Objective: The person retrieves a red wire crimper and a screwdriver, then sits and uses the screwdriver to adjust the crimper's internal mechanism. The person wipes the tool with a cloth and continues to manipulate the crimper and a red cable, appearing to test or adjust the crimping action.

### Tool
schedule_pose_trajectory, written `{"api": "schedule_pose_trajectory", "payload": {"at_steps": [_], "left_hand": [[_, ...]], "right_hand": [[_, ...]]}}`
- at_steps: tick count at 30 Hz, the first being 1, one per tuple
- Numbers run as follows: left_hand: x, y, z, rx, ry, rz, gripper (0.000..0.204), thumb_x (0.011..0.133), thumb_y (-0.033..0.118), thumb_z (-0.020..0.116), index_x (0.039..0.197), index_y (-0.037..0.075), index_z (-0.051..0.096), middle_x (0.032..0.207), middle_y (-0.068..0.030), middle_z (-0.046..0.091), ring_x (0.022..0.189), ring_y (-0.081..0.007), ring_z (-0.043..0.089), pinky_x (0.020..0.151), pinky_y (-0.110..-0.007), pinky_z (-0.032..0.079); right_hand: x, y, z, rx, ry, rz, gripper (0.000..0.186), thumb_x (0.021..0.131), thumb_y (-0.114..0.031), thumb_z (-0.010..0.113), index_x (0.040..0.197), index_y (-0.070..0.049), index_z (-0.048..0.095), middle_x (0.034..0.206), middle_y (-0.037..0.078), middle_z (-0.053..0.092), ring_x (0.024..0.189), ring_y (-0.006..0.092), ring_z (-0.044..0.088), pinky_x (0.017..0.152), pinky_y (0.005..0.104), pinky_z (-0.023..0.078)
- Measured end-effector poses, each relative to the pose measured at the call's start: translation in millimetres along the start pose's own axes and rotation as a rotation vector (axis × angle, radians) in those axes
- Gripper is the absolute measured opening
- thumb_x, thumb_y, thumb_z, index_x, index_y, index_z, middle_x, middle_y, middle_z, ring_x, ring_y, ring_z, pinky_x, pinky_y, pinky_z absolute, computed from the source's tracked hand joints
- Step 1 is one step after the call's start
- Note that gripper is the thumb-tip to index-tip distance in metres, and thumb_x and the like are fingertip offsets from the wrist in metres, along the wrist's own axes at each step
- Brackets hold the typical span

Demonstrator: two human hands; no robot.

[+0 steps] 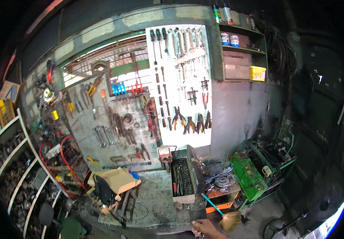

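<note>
My right hand (204,228) comes in at the lower edge, right of the middle, by the front edge of the workbench (160,213). Its fingers are curled closed. Something small and shiny shows just under them, cut off by the picture's edge, so I cannot make out its kind. Beyond the hand, a small round container (179,206) stands on the bench in front of an open metal toolbox (184,198) with hand tools inside. My left hand is out of view.
A broom (230,220) with a blue handle leans right of the bench, near a green metal case (249,177). Left on the bench lies an open cardboard box (118,179) beside a black bag (104,192). Wrenches and pliers hang on a white pegboard (184,139). Metal shelves (24,140) stand left.
</note>
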State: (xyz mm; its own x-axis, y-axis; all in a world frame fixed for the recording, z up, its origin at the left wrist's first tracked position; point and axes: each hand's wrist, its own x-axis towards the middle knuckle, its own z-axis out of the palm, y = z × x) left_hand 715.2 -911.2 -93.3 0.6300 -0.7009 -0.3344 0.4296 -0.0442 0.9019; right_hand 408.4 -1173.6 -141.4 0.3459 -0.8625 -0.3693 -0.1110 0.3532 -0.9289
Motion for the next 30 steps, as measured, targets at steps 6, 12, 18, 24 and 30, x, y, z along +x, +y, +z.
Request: {"api": "schedule_pose_trajectory", "payload": {"at_steps": [6, 12, 18, 24, 30], "left_hand": [[88, 38, 58, -0.015, 0.047, -0.134, 0.068, 0.102, -0.003, 0.058, 0.164, 0.019, 0.041, 0.164, 0.0025, 0.047, 0.127, -0.0152, 0.055, 0.097, -0.035, 0.052], [179, 66, 114, -0.141, 0.013, -0.017, 0.077, 0.099, -0.012, 0.05, 0.168, 0.018, 0.033, 0.108, 0.0026, 0.063, 0.073, -0.0099, 0.048, 0.063, -0.03, 0.047], [260, 105, 171, -0.037, 0.166, -0.006, 0.069, 0.102, 0.0, 0.036, 0.168, 0.021, 0.032, 0.082, 0.004, 0.045, 0.066, -0.0109, 0.038, 0.057, -0.026, 0.038], [315, 120, 220, -0.034, 0.187, 0.016, 0.068, 0.104, 0.003, 0.036, 0.169, 0.021, 0.03, 0.1, 0.0035, 0.052, 0.07, -0.0113, 0.04, 0.057, -0.025, 0.039], [346, 127, 253, -0.001, 0.186, 0.004, 0.067, 0.105, 0.004, 0.037, 0.169, 0.021, 0.029, 0.112, 0.0031, 0.053, 0.072, -0.0117, 0.041, 0.058, -0.025, 0.041]], "right_hand": [[113, -150, -35, -0.051, 0.333, -0.422, 0.024, 0.101, -0.02, 0.067, 0.098, 0.003, 0.075, 0.078, 0.007, 0.072, 0.062, 0.0129, 0.065, 0.058, 0.03, 0.052], [227, -368, -107, 0.195, 0.523, -0.713, 0.023, 0.1, -0.012, 0.067, 0.109, 0.007, 0.074, 0.076, 0.005, 0.068, 0.061, 0.0117, 0.06, 0.056, 0.0283, 0.047], [355, -533, -159, 0.075, 0.474, -0.892, 0.024, 0.098, -0.015, 0.067, 0.109, 0.005, 0.072, 0.082, 0.009, 0.071, 0.063, 0.0154, 0.065, 0.055, 0.0295, 0.052], [483, -588, -158, -0.444, 0.902, -0.831, 0.033, 0.092, -0.029, 0.072, 0.107, -0.001, 0.078, 0.097, 0.02, 0.078, 0.092, 0.0338, 0.077, 0.086, 0.0413, 0.058], [543, -624, -162, -0.602, 1.083, -0.796, 0.047, 0.089, -0.038, 0.078, 0.117, -0.001, 0.072, 0.09, 0.02, 0.075, 0.088, 0.0382, 0.075, 0.082, 0.0489, 0.057]]}}
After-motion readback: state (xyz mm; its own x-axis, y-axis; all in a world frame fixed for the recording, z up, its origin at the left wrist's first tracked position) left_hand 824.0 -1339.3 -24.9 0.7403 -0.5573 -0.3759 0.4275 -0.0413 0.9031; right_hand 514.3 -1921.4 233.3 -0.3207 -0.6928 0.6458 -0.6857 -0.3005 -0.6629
